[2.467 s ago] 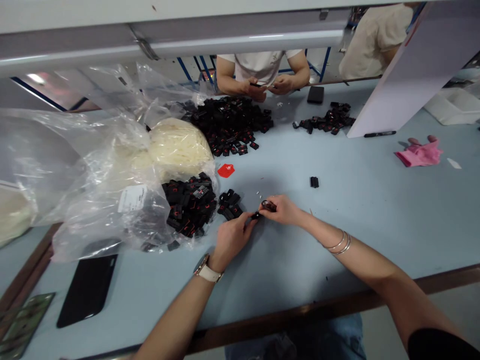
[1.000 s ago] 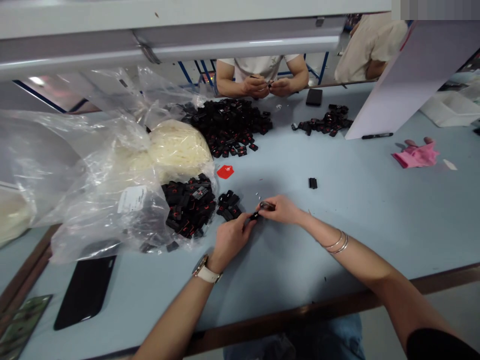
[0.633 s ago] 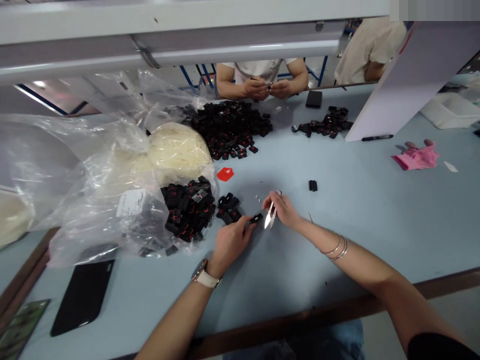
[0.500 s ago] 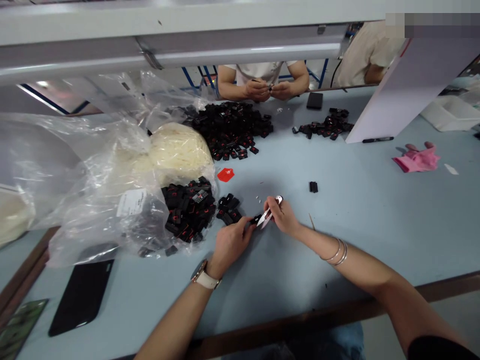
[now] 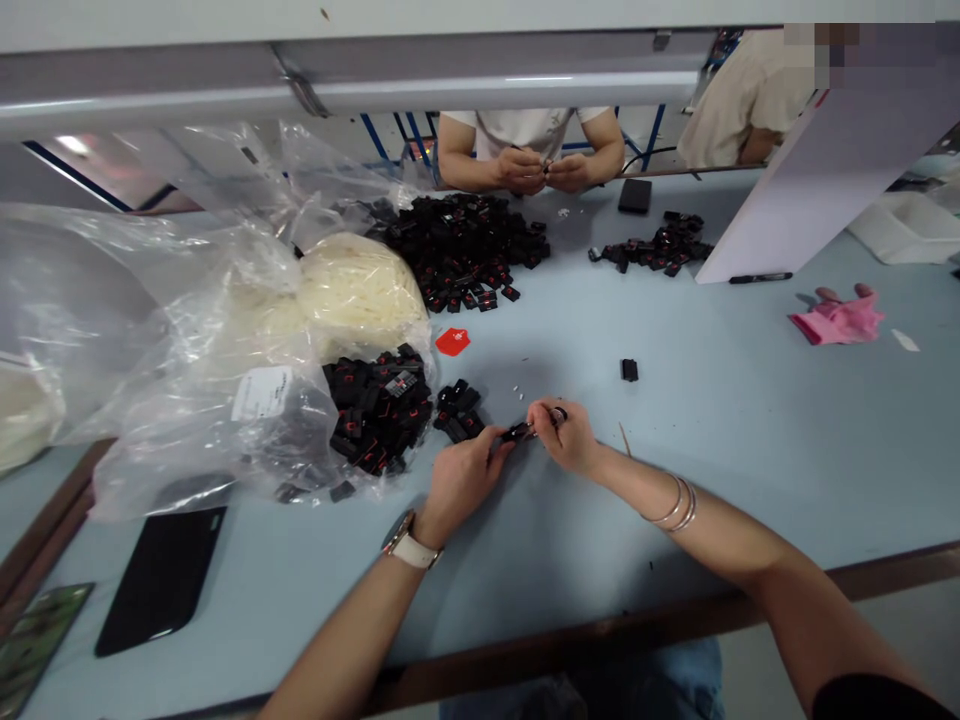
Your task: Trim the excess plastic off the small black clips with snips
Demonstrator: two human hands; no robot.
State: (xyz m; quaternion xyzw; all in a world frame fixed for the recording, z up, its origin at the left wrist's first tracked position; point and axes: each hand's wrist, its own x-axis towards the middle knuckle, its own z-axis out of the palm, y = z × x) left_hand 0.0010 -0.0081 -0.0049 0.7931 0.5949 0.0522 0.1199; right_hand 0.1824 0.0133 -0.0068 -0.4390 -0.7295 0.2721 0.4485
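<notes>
Between the thumb and fingers of my left hand (image 5: 466, 480) is a small black plastic part (image 5: 514, 433). My right hand (image 5: 568, 437) is closed around a pair of thread snips (image 5: 556, 415), whose blades point left and meet the part's right end. Just left of the part lie several similar black pieces (image 5: 459, 410). A few tiny white bits (image 5: 517, 391) are scattered beyond my hands. One single black part (image 5: 628, 370) sits apart, to the right and farther off.
A clear plastic bag (image 5: 187, 400) spills a heap of black parts (image 5: 379, 410) on the left. A larger pile (image 5: 472, 250) lies near a co-worker's hands (image 5: 544, 170). A red piece (image 5: 452, 342), a pink glove (image 5: 840, 318) and a black phone (image 5: 161, 580) rest on the table.
The snips have turned in my right hand, so their blades now reach the black part's end instead of pointing down-left across it. My left hand stays in place, holding the part.
</notes>
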